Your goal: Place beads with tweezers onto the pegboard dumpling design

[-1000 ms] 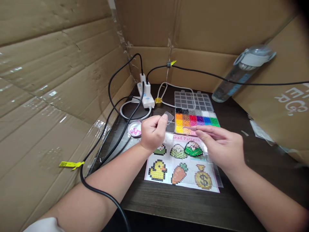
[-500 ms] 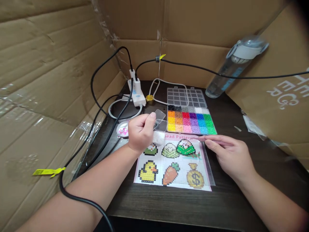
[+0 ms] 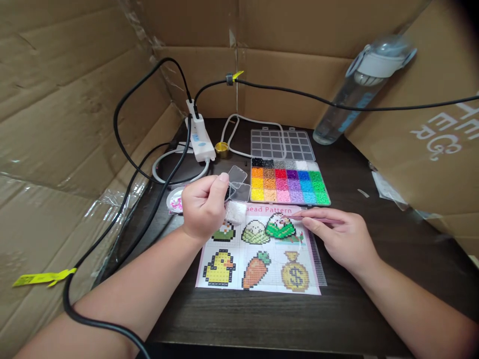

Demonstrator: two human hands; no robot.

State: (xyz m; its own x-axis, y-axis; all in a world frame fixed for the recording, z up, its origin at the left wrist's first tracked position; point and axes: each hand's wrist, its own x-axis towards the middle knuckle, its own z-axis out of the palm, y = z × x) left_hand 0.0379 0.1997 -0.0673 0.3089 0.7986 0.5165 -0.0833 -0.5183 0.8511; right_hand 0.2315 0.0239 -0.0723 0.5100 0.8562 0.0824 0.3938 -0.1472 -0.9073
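My right hand pinches a pair of thin pinkish tweezers, their tips at the upper right of a green and white beaded piece. That piece lies over a clear pegboard and a printed bead pattern sheet. My left hand is closed, thumb on top; whatever its fingers hold is hidden from me. Beside it are a small clear box of white beads and two clear flaps, probably lids. Something dark shows at the fingers.
Behind the sheet stands a bead organizer full of coloured beads, its lid open. A round dish of pink beads, a power strip, a golden ring-like object and a water bottle surround it. A black cable crosses my left forearm.
The view has shifted slightly, so most things appear farther left. The tweezer tips have come down onto the beaded piece from its right. My left hand stays closed beside the small box.
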